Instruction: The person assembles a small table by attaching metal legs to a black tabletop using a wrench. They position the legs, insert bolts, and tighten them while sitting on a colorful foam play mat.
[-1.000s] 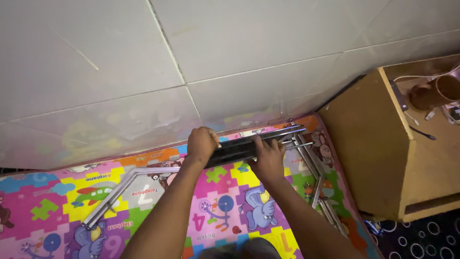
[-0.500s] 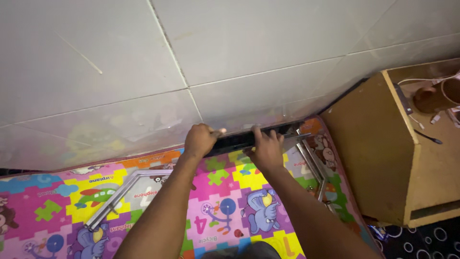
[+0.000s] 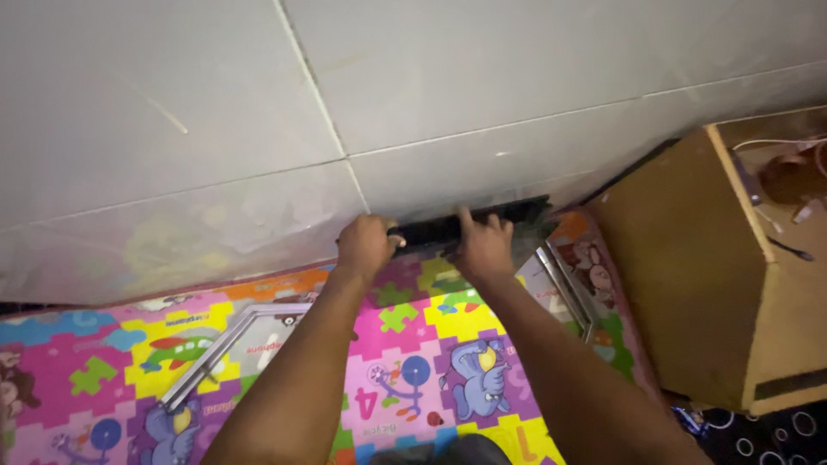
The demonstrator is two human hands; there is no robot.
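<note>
Black bar pressed to the foot of the tiled wall

Black bar (image 3: 469, 226), long and narrow, lies level where the white tiled wall (image 3: 431, 95) meets the colourful puzzle play mat (image 3: 405, 344). Both forearms stretch forward from the bottom of the view, nearly straight. The left hand (image 3: 366, 245) is curled into a fist around the bar's left end, knuckles up. The right hand (image 3: 482, 245) rests on the bar near its middle, fingers extended and slightly fanned, the forefinger pointing up along the wall. Metal rails (image 3: 564, 288) lie on the mat just right of that hand, and another metal frame (image 3: 215, 353) lies to the left. A wooden cabinet (image 3: 689, 284) stands at the right.
</note>
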